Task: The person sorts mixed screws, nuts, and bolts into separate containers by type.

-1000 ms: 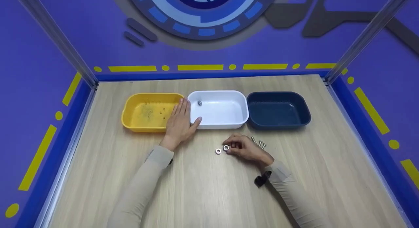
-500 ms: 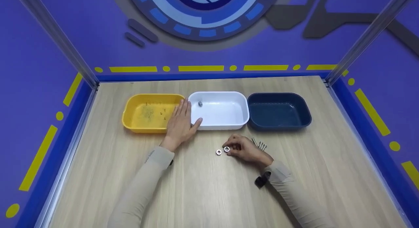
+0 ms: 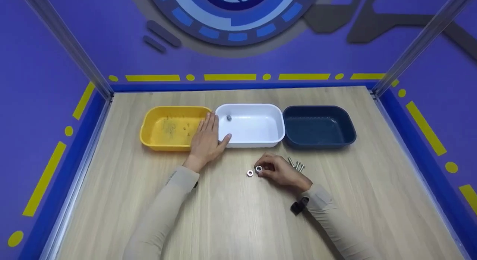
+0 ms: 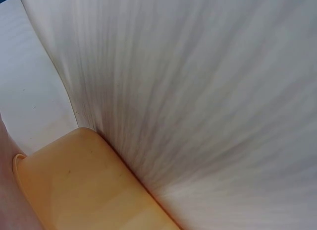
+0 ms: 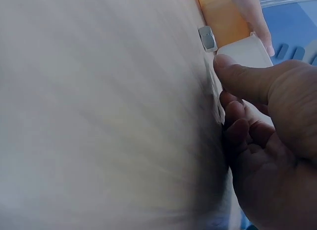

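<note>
My left hand (image 3: 205,142) lies with straight fingers over the adjoining rims of the yellow bin (image 3: 149,142) and the white bin (image 3: 257,129), its thumb out over the white bin's front edge. My right hand (image 3: 281,169) is down at the tabletop, fingers curled, pinching a metal hex nut (image 3: 259,169) between thumb and forefinger. Just left of it lies a second hex nut (image 3: 250,173). In the right wrist view, the thumb (image 5: 247,81) hides the forefinger's tip. Several bolts (image 3: 298,165) lie behind the right hand, partly covered by it.
A dark blue bin (image 3: 320,129) stands at the right end of the row, against the white one. Inside the white bin, at the back left, is a small metal piece (image 3: 228,118). Blue panels (image 3: 238,62) enclose the wooden table (image 3: 231,219) at the back and sides.
</note>
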`<move>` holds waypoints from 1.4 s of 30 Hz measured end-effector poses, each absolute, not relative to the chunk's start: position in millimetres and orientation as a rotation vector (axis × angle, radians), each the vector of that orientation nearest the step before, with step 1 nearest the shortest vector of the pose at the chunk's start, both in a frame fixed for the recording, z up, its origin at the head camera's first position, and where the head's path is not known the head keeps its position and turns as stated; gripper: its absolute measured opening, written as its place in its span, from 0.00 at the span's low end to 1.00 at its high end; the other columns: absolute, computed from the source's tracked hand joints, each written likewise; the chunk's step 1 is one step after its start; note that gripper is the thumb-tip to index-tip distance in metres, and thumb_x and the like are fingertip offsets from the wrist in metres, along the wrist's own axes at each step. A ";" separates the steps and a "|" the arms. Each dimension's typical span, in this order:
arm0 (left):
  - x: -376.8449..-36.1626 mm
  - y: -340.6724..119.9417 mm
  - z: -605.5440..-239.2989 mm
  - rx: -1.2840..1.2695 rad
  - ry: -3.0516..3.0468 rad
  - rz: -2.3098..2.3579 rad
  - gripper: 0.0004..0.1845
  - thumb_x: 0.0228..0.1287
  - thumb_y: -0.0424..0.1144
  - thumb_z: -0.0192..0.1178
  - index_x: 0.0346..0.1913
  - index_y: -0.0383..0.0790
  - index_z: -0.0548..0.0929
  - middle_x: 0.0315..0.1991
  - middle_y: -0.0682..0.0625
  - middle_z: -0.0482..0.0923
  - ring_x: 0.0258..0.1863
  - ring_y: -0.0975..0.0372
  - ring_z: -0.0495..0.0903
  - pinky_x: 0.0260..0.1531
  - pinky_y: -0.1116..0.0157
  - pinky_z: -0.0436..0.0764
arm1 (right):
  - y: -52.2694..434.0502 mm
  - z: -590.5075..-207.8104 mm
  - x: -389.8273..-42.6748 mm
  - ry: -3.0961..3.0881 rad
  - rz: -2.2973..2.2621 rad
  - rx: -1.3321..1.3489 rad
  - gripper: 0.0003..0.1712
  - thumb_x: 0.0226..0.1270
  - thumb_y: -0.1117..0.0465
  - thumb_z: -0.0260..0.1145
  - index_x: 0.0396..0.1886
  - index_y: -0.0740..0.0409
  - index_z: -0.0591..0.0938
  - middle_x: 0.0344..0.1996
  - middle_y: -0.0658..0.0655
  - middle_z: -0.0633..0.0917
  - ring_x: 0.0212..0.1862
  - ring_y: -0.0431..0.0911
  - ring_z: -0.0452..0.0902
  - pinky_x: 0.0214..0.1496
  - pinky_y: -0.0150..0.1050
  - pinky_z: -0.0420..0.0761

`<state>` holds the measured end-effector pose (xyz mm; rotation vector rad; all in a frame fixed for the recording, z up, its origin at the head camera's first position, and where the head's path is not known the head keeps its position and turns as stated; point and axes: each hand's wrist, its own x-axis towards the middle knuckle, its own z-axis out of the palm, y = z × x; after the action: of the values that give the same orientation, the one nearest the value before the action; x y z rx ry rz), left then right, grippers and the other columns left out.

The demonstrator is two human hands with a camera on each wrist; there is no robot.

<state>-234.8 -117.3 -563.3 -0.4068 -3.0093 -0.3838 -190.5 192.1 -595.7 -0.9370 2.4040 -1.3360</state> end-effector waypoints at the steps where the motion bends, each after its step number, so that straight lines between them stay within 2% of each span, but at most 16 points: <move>1: -234.9 -117.2 -563.0 -0.405 -3.010 -0.381 0.50 0.82 0.69 0.35 0.86 0.31 0.47 0.88 0.36 0.43 0.88 0.47 0.41 0.88 0.51 0.45 | 191.5 -594.1 -190.1 2.404 -1.333 -0.943 0.10 0.67 0.66 0.77 0.48 0.56 0.91 0.43 0.55 0.88 0.44 0.47 0.78 0.45 0.32 0.76; 7: -235.7 -117.3 -562.2 -0.401 -3.003 -0.381 0.50 0.82 0.69 0.36 0.86 0.31 0.47 0.88 0.36 0.42 0.88 0.47 0.40 0.88 0.51 0.44 | 188.1 -583.7 -187.6 2.416 -1.315 -0.995 0.09 0.69 0.66 0.75 0.48 0.59 0.90 0.43 0.55 0.87 0.47 0.47 0.80 0.51 0.33 0.78; 13: -235.9 -117.9 -563.3 -0.401 -3.001 -0.395 0.50 0.82 0.70 0.35 0.86 0.31 0.46 0.88 0.36 0.43 0.88 0.48 0.41 0.88 0.51 0.46 | 189.1 -574.6 -187.5 2.419 -1.341 -1.019 0.11 0.69 0.70 0.73 0.50 0.63 0.88 0.45 0.57 0.86 0.44 0.46 0.79 0.45 0.32 0.78; 22: -236.0 -118.0 -564.8 -0.403 -3.006 -0.358 0.50 0.82 0.70 0.34 0.86 0.30 0.47 0.88 0.36 0.43 0.88 0.47 0.41 0.87 0.50 0.48 | 187.5 -559.2 -192.2 2.442 -1.383 -1.044 0.12 0.71 0.68 0.73 0.51 0.65 0.88 0.43 0.60 0.85 0.43 0.55 0.82 0.43 0.33 0.80; 25: -235.8 -117.4 -564.2 -0.406 -3.004 -0.358 0.50 0.82 0.69 0.35 0.85 0.30 0.48 0.87 0.35 0.45 0.88 0.47 0.42 0.87 0.50 0.48 | 185.8 -552.1 -194.5 2.461 -1.377 -1.084 0.12 0.71 0.67 0.73 0.52 0.63 0.88 0.42 0.59 0.86 0.43 0.54 0.82 0.42 0.36 0.82; 30: -235.7 -117.4 -564.4 -0.415 -2.994 -0.366 0.49 0.82 0.69 0.36 0.85 0.29 0.49 0.87 0.34 0.46 0.88 0.47 0.42 0.87 0.50 0.49 | 182.4 -539.7 -199.2 2.499 -1.364 -1.149 0.11 0.72 0.66 0.73 0.51 0.59 0.89 0.42 0.57 0.85 0.40 0.46 0.81 0.37 0.39 0.82; 37: -236.0 -117.8 -563.6 -0.403 -2.996 -0.370 0.50 0.82 0.70 0.34 0.85 0.30 0.48 0.87 0.35 0.45 0.88 0.47 0.42 0.87 0.50 0.48 | 173.0 -530.5 -211.5 2.506 -1.391 -1.136 0.11 0.70 0.68 0.74 0.50 0.62 0.88 0.42 0.58 0.85 0.40 0.44 0.79 0.39 0.32 0.79; 42: -235.8 -115.5 -563.0 -0.390 -3.013 -0.371 0.50 0.82 0.70 0.35 0.86 0.30 0.48 0.88 0.37 0.43 0.88 0.48 0.41 0.88 0.51 0.47 | 166.6 -530.1 -218.8 2.514 -1.389 -1.144 0.11 0.70 0.70 0.74 0.51 0.62 0.88 0.42 0.59 0.85 0.41 0.43 0.79 0.40 0.32 0.79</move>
<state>-235.8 -115.5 -563.0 -0.3902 -3.0131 -0.3710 -218.8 166.6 -530.1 -1.1440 2.5139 -1.3890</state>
